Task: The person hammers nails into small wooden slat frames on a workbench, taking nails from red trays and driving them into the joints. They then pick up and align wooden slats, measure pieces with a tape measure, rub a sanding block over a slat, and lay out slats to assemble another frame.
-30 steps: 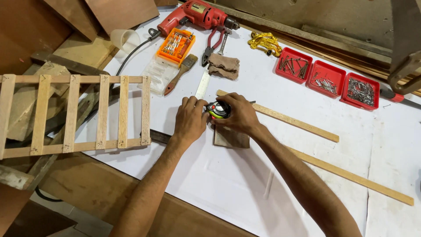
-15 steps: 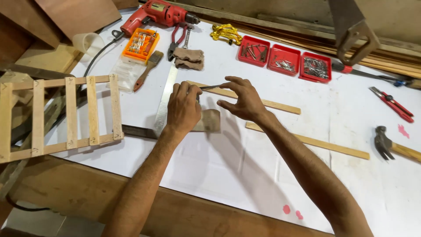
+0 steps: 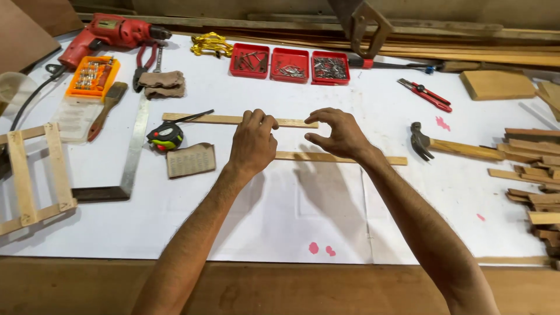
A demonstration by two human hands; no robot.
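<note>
Left hand (image 3: 252, 143) mid-frame, fingers curled loosely over the upper wooden strip (image 3: 221, 119), seems to touch it, grip unclear. Right hand (image 3: 340, 133) just right of it, thumb and fingers part-open in a pinch shape, holding nothing. Strip's long axis runs left-right across the worktop (image 3: 175, 233); its right end lies between both hands. Second strip (image 3: 344, 157) parallel just below, under the right wrist. Tape measure (image 3: 164, 135) left of the hands

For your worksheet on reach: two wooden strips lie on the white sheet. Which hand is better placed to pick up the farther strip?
Left, probably. The left hand already rests its fingers on the farther strip, while the right hand hovers curled just past that strip's end, touching nothing.
</note>
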